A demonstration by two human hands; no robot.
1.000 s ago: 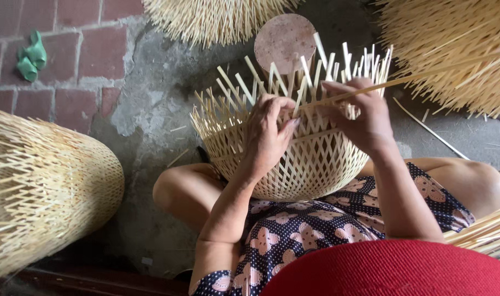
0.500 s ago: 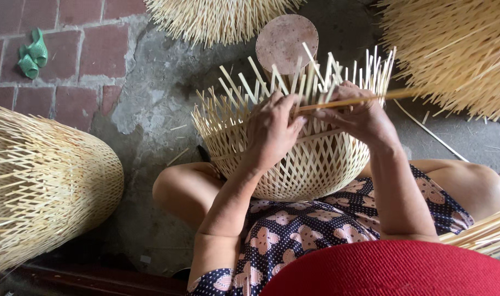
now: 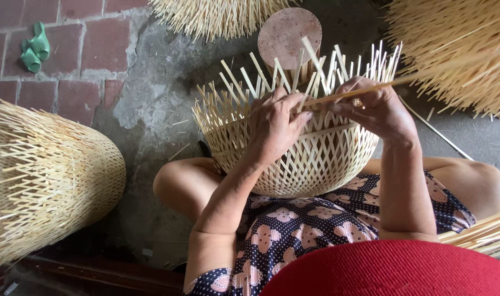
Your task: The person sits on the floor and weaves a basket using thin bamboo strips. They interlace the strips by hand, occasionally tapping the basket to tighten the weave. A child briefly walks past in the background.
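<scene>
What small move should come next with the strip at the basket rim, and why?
Probably draw the strip further left between the stakes. The right hand pinches it at the basket rim, the left hand steadies the weave, and most of the strip lies outside to the right.

A single head-worn camera looks steeply down from close above the half-woven pale bamboo-strip basket (image 3: 294, 156) resting in the person's lap; the worn red brick floor (image 3: 96, 44) lies beyond it, at upper left.
</scene>
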